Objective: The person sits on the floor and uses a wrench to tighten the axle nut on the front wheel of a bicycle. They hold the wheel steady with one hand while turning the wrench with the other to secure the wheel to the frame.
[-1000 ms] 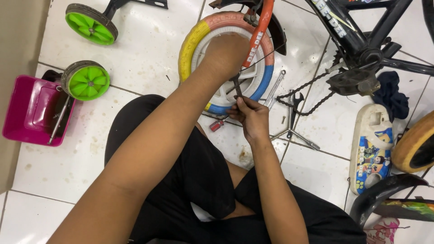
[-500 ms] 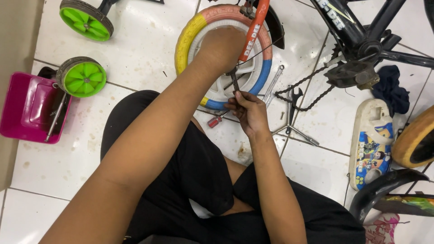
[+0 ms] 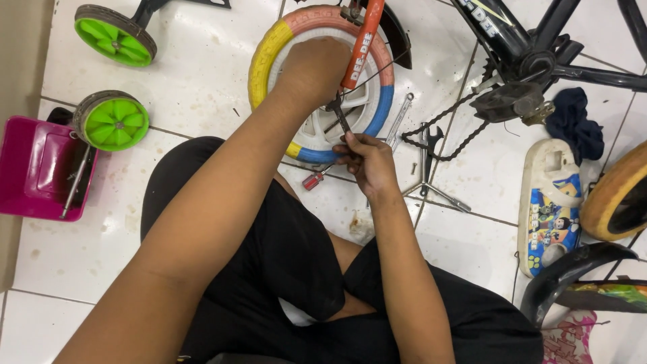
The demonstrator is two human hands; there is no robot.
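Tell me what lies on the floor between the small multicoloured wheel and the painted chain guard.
In the head view, between the multicoloured wheel and the chain guard lie a silver spanner, a three-armed wrench and a loose black chain on white tiles.

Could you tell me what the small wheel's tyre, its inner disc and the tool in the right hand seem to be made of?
The tyre looks like matte rubber or foam, banded yellow, pink and blue. The inner disc seems to be moulded white plastic, smooth with a slight sheen. The tool in the right hand appears to be dark metal, thin and rigid. The left hand rests on the wheel.
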